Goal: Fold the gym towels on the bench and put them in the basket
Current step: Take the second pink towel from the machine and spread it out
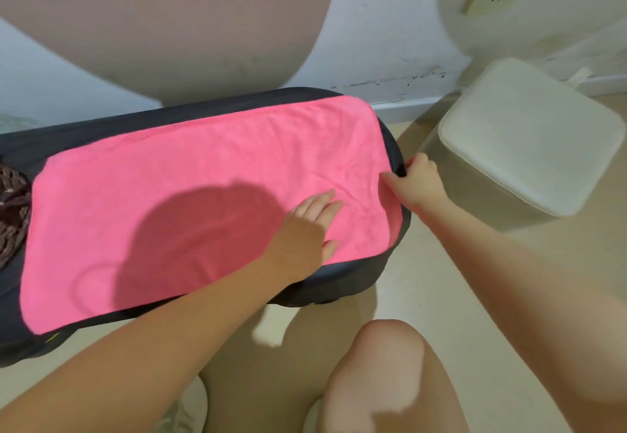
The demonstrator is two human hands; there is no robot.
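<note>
Pink towel (190,195) lies spread flat on the dark bench (101,127), covering most of the top, w/ its right edge at the bench's right end. Left hand (305,229) rests palm-down on the towel near the right end, fingers straight & slightly spread, pressing the cloth. Right hand (415,181) is at the towel's right edge, fingers curled, pinching the edge at the bench end. Brown woven thing (12,208) sits on the bench at far left, mostly cut off. White stool (529,140) stands right of the bench. Knee (380,364) at near centre.
</note>
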